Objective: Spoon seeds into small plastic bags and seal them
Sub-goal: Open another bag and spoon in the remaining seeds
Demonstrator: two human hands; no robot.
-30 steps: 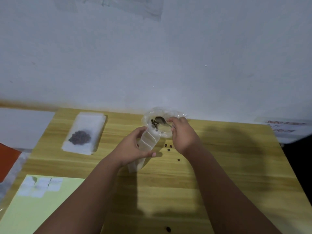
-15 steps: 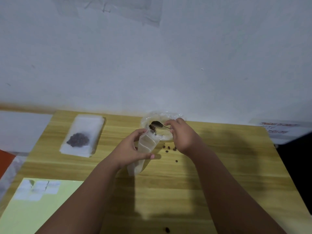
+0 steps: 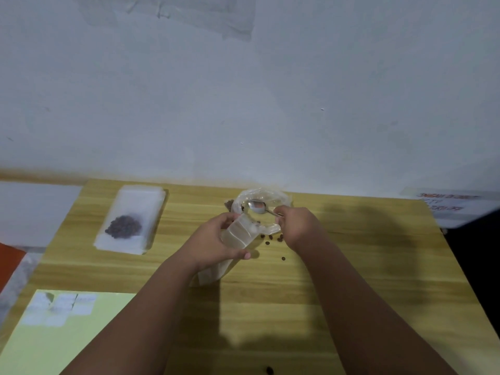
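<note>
Clear plastic bag (image 3: pixel 237 234), mouth open, my left hand (image 3: pixel 211 246) fingers curled round it; right hand (image 3: pixel 297 228) fingers pinch spoon (image 3: pixel 257 207) just beyond.

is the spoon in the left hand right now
No, the right hand pinches the spoon by its handle, while the left hand grips the small plastic bag.

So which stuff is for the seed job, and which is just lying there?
For the job: small bag, in the left hand; spoon, in the right hand; big seed bag; bag pile.
Just lying about: spilled seeds; green sheet; sign.
</note>
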